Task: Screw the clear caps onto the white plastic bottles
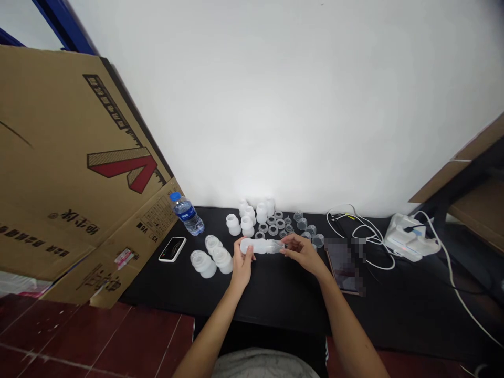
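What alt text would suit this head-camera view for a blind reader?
The left hand and right hand hold a translucent plastic bottle level above a black table. Around them stand frosted white bottle parts and small clear cups, with a water bottle and a cardboard box at the left.

1. This is a makeshift indoor work corner, more a workroom or storeroom than a kitchen or lab.
2. A black desk stands against a bare white wall, above red floor tiles.
3. A flattened cardboard carton leans over the desk's left end, near a blue metal shelf upright.
4. A power strip, white cables, a smartphone and a water bottle suggest everyday desk use.
5. Groups of translucent plastic bottle parts give the desk a workbench look.
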Demonstrator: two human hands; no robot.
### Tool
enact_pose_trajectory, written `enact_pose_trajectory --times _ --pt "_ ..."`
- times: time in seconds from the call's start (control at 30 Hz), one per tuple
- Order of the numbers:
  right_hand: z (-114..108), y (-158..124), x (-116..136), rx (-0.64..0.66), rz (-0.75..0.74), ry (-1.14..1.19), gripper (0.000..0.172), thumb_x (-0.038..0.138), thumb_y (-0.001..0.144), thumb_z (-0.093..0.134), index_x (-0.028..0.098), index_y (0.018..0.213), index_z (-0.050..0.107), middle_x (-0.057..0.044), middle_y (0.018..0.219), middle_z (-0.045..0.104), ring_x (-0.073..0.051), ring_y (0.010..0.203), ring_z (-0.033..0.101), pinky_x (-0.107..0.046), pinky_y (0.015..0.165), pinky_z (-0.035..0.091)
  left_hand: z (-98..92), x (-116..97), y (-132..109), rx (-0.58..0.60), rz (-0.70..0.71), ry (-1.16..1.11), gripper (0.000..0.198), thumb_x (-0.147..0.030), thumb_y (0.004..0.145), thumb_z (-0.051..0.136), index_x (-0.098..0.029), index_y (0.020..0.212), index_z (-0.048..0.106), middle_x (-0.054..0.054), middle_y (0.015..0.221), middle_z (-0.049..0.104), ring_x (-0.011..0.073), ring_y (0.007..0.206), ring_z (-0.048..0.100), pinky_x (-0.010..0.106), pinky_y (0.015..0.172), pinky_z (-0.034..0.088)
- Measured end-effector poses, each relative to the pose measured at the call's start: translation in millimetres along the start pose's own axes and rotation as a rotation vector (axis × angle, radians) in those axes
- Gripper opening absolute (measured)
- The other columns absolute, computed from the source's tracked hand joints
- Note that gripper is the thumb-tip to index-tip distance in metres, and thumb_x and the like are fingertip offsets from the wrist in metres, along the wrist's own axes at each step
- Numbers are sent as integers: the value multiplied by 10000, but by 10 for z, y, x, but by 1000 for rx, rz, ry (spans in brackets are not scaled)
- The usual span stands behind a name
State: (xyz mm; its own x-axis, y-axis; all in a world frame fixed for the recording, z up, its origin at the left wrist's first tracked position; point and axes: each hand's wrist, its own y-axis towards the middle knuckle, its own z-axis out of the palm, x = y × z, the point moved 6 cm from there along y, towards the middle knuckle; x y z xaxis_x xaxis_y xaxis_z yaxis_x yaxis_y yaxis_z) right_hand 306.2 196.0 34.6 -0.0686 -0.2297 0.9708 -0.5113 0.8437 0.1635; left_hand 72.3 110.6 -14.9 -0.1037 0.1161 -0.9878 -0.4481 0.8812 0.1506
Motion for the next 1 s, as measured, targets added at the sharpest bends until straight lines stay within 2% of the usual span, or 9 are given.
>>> enact_pose_trajectory --times 0.4,0.67,0.87,1.0 --pt "0 -19 -34 63 -21 -19 440 514 839 900 229 1153 785 -5 871 734 -188 791 671 -326 762 540 -4 -2 -3 -20 13 -10 583 -660 1020 598 -205 1370 493 -17 798 663 195 691 685 327 704 522" --pt "-16 -24 14 47 -46 -33 421 497 847 906 232 1148 778 3 865 707 -183 786 656 -318 757 532 -16 -59 -46 -16 23 78 571 -652 1009 611 -204 1348 510 1 799 698 213 685 719 341 712 547" --pt "-6 -18 8 -6 -72 -82 443 531 862 889 268 1199 774 2 842 681 -197 780 645 -324 740 540 -9 -71 -53 -17 41 159 553 -621 1069 512 -189 1413 476 -22 710 688 221 683 722 364 764 552" --pt "24 -5 -39 -41 -67 -12 452 529 876 872 276 1231 752 3 861 672 -187 739 645 -326 697 556 4 -66 -48 -4 60 189 565 -624 1087 471 -199 1459 451 -27 723 683 222 698 722 362 774 540"
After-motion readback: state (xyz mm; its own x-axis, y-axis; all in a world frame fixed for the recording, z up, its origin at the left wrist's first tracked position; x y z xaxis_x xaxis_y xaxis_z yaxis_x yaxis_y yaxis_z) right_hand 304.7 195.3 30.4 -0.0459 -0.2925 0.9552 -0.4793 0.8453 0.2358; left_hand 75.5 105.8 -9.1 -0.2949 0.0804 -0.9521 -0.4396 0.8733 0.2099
